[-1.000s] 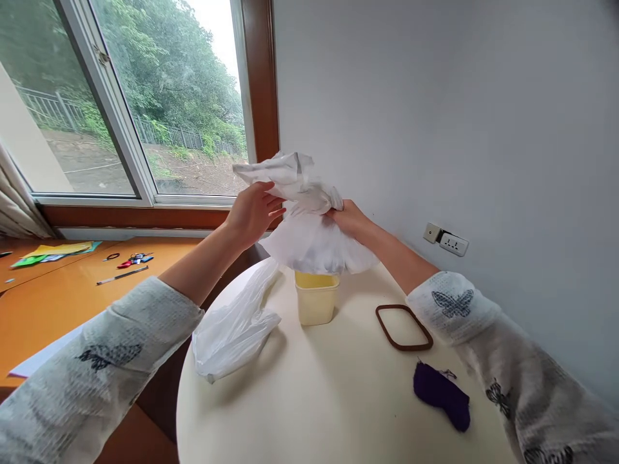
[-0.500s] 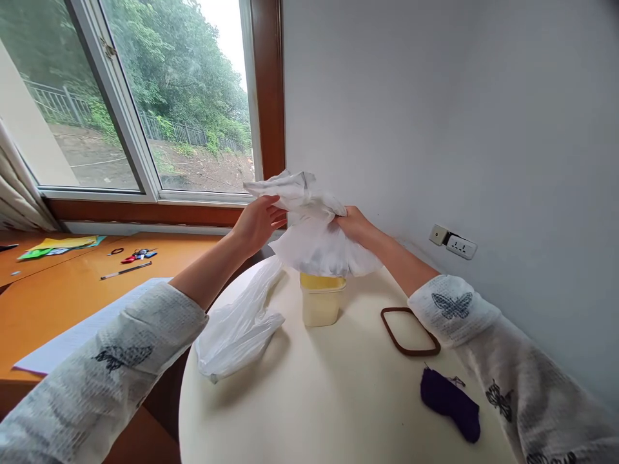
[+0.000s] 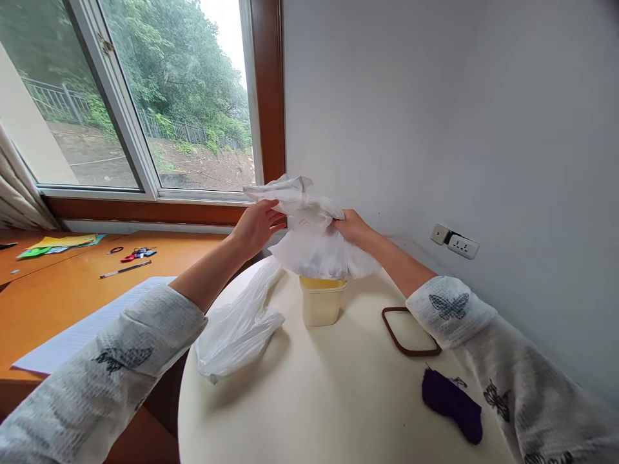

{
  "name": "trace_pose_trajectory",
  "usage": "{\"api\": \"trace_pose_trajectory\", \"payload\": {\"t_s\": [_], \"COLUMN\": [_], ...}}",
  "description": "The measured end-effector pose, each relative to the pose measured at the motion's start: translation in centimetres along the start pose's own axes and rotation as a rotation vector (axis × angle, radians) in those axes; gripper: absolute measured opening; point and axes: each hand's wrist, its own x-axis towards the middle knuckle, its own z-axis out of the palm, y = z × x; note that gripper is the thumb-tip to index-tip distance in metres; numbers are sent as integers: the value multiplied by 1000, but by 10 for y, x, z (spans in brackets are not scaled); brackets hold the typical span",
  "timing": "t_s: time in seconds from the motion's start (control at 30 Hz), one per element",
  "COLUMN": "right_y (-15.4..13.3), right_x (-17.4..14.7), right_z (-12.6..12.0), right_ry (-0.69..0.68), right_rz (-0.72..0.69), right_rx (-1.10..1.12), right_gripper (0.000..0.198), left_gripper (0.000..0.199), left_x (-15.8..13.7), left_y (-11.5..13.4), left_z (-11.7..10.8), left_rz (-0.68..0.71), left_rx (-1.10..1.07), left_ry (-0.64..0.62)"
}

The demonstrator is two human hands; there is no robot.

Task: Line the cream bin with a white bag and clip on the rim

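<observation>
The bin (image 3: 322, 310) stands on the desk (image 3: 300, 403), under the upper bag (image 3: 324, 251); whether that bag dips inside is hard to tell. Left of the bin lies the loose bag (image 3: 236, 341); right, the frame (image 3: 411, 352), with the cloth (image 3: 452, 403) before it. Further left, paper (image 3: 97, 325) lies before a pen (image 3: 126, 269) on the side desk (image 3: 53, 296), below the window (image 3: 188, 103).

The held white bag (image 3: 322, 254) hides the far rim of the cream container (image 3: 321, 308).

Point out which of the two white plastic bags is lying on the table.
The bag left of the pale yellow bin, spread on the round table; the other bag is held up, gripped by the right hand.
</observation>
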Motion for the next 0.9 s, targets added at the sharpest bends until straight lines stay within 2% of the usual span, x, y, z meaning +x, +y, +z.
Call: {"api": "trace_pose_trajectory", "payload": {"t_s": [0.43, 0.63, 0.9], "right_y": [4, 8, 13], "right_x": [0, 0, 3], "right_z": [2, 3, 8], "right_ry": [-24, -48, -93], "right_rz": [-25, -24, -17], "right_rx": [-60, -98, -125], "right_gripper": [10, 13, 15], "left_gripper": [13, 22, 36], "left_x": [-1, 3, 1], "left_y": [-14, -29, -52], "left_z": [-7, -16, -20], "left_rz": [-70, -127, -218], "left_rx": [47, 143, 274], "left_ry": [59, 108, 79]}}
